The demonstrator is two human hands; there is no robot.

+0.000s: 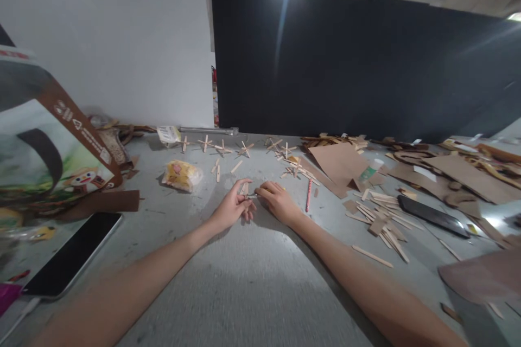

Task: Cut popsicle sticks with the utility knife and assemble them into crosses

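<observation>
My left hand [233,205] is closed, with its thumb and fingers pinched on a small wooden craft stick piece [245,188]. From the right, my right hand [277,200] is curled over a thin tool with a metal tip [253,196], which points at the piece in the left hand. The fingers hide most of the tool, so its kind is unclear. Just beyond the hands lie loose craft sticks [236,166]. Farther back stand several crossed stick assemblies [245,149]. A red-and-white patterned stick [308,195] lies right of my right hand.
A phone [73,255] with a cable and a large printed bag [61,141] are at the left. Near the back sits a yellow packet [181,175]. Loose craft sticks [393,236], brown cardboard [336,165] and a dark, long object [433,216] cover the right side.
</observation>
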